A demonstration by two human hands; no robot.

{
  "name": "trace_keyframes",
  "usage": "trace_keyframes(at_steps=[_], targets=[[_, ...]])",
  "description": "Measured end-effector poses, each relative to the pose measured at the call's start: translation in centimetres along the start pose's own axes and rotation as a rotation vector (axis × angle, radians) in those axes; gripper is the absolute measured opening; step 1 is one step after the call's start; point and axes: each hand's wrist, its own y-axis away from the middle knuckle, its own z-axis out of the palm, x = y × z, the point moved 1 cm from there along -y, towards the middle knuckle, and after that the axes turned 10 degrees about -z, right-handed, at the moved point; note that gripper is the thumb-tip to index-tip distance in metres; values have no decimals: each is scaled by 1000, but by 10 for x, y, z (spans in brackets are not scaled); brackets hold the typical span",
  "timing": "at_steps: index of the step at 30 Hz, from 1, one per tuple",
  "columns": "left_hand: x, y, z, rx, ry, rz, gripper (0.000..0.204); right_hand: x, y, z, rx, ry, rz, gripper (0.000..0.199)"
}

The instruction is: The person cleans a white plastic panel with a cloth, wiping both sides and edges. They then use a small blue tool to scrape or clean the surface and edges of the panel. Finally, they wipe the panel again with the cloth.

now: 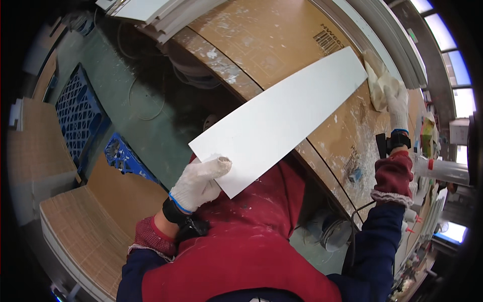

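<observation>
A long white panel point(284, 118) lies slanting from my lap area across the edge of the workbench. My left hand point(197, 185), in a white knit glove, grips its near left end with the thumb on top and the fingers hidden beneath. At the far right end of the panel, my right hand point(397, 103), also gloved in white, is closed on a crumpled cream cloth point(376, 83). The cloth lies against the panel's end.
The cardboard-covered workbench point(266, 38) is splashed with white. Stacked white boards point(387, 35) line its far side. A blue plastic pallet point(80, 113) stands on the green floor at left, near stacked brown boards point(83, 226). A bucket point(334, 234) sits under the bench.
</observation>
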Motion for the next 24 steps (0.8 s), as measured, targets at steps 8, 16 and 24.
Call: trace_keyframes(at_steps=[8, 16, 24], targets=[[2, -8, -11, 181, -1096, 566, 27, -102, 111, -53, -29, -54, 2, 48], [-20, -8, -15, 344, -111, -43, 6, -66, 211, -80, -170, -114, 377, 27], [-9, -12, -18, 188, 155, -155, 33, -27, 220, -71, -95, -78, 423, 29]])
